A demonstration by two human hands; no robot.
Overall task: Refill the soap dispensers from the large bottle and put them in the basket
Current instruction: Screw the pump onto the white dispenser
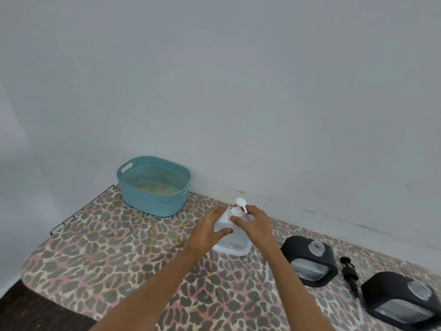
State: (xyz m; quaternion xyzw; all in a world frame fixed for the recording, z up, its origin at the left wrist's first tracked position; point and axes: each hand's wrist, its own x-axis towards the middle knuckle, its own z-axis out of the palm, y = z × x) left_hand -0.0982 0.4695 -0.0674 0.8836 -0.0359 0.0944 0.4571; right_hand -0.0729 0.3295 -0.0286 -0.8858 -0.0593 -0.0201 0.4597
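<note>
A large clear bottle (232, 244) with a white pump top (239, 206) stands upright on the leopard-print board (119, 259), mid-frame. My left hand (211, 226) grips its left shoulder. My right hand (253, 222) holds the neck just under the pump. Two black-framed clear dispensers stand to the right with open necks: one (310, 261) close by, another (403, 299) at the frame's edge. A black pump (349, 273) lies on the board between them. A teal basket (154, 185) sits at the back left by the wall.
A clear tube (267, 271) lies on the board beside the near dispenser. A metal rack edge (78, 211) runs along the board's left side. The pale wall stands directly behind the bottle and basket. Dark floor shows at bottom left.
</note>
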